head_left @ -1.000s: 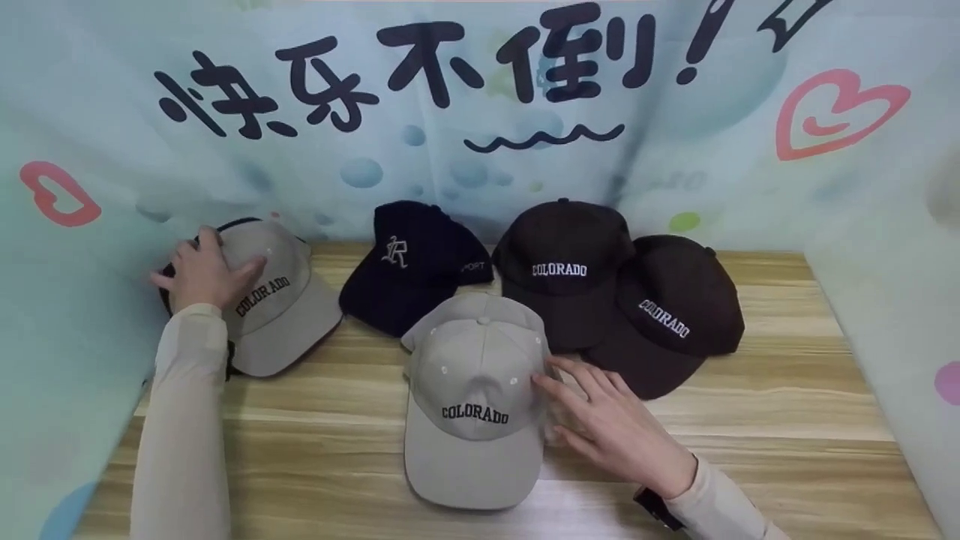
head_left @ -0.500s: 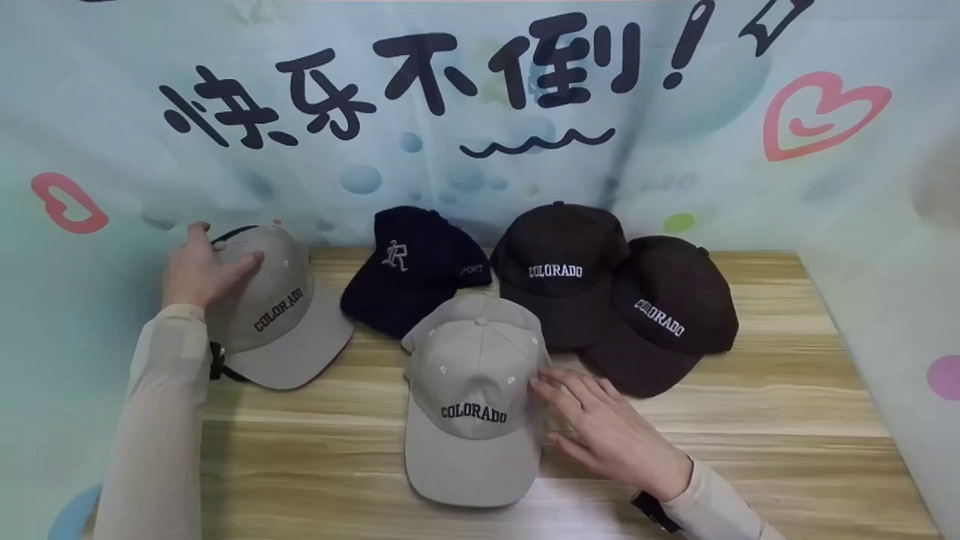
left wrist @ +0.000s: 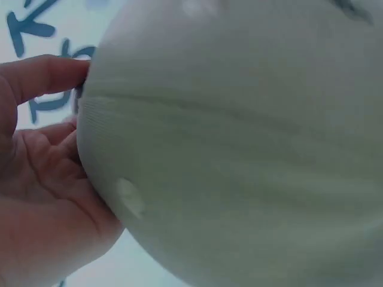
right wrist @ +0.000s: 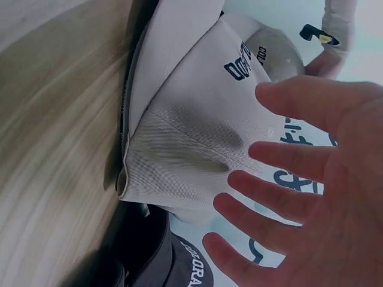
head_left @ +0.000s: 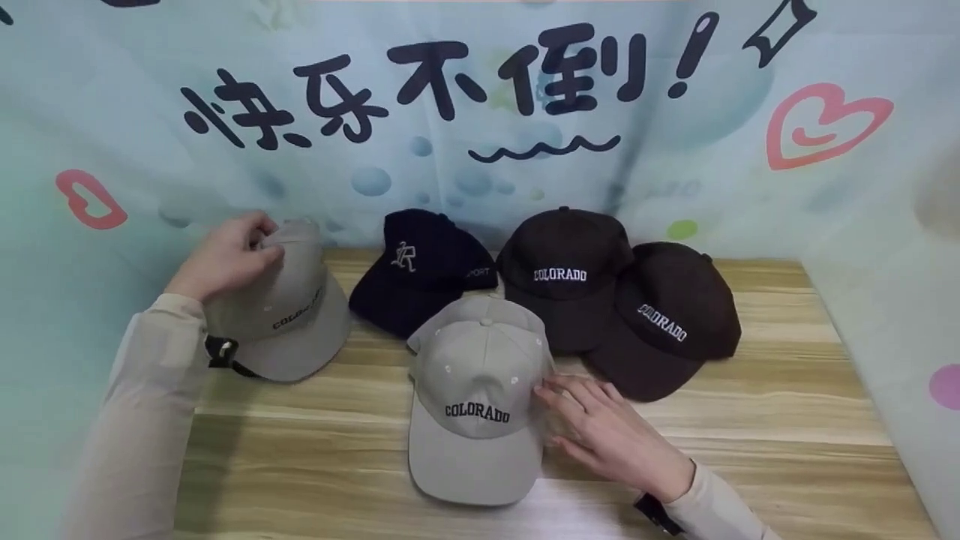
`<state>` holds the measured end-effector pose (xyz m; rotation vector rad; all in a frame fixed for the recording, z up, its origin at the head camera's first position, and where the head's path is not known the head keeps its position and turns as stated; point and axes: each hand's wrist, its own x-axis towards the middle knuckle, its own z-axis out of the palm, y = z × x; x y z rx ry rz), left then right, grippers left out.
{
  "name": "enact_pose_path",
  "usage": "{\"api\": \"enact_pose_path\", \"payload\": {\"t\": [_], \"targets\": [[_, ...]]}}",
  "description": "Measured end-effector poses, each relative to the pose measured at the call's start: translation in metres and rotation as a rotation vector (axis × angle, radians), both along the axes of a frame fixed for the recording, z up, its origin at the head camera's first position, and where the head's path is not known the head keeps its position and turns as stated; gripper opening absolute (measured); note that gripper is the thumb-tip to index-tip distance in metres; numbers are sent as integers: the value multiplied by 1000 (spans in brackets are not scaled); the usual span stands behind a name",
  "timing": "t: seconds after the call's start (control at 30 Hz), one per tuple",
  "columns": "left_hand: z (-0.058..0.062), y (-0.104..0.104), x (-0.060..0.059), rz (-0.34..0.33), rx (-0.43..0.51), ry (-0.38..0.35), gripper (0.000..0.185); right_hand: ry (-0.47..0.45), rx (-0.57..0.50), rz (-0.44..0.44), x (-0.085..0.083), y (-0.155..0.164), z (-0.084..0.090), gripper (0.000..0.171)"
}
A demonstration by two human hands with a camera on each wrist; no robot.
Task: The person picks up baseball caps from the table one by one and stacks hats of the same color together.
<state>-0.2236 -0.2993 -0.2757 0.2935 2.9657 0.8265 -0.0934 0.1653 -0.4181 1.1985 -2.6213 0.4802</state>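
Observation:
A beige COLORADO cap (head_left: 296, 319) sits at the left of the wooden table (head_left: 750, 442). My left hand (head_left: 255, 241) grips its crown from behind with curled fingers, and the cap is tipped forward. In the left wrist view the cap's crown (left wrist: 239, 149) fills the frame, with my thumb and palm (left wrist: 42, 179) against it. A second beige COLORADO cap (head_left: 472, 390) lies in the middle with its brim toward me. My right hand (head_left: 559, 397) rests open beside it, its spread fingers touching the cap's right side. The right wrist view shows those fingers (right wrist: 287, 155) near the cap (right wrist: 191, 137).
Behind the middle cap lie a navy cap (head_left: 420, 266) and two dark brown COLORADO caps (head_left: 562, 274) (head_left: 667, 319), the pair overlapping. A printed cloth backdrop (head_left: 480, 135) closes the back and both sides. Bare table shows at the front left and right.
My left hand has shifted from lying on the left cap's crown to gripping it, and the cap has tipped and moved slightly right. My right hand has barely moved.

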Motion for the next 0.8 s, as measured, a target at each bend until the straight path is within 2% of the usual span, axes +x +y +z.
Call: {"api": "enact_pose_path", "payload": {"t": [0.1,0.2,0.33,0.47,0.67,0.8], "targets": [[6,6,5,-45,5,15,21,-7,4,-4,0,0,1,61],[11,8,11,-45,1,56,17,-8,0,-8,-1,1,2,61],[15,13,22,-87,-6,185,17,-3,3,-8,-1,3,1,62],[22,21,34,-181,15,305,20,2,8,-4,-1,5,-1,63],[41,34,50,-265,36,332,22,23,13,-8,-2,8,-1,63],[48,41,60,-325,53,332,26,21,20,-9,-3,9,0,62]]}}
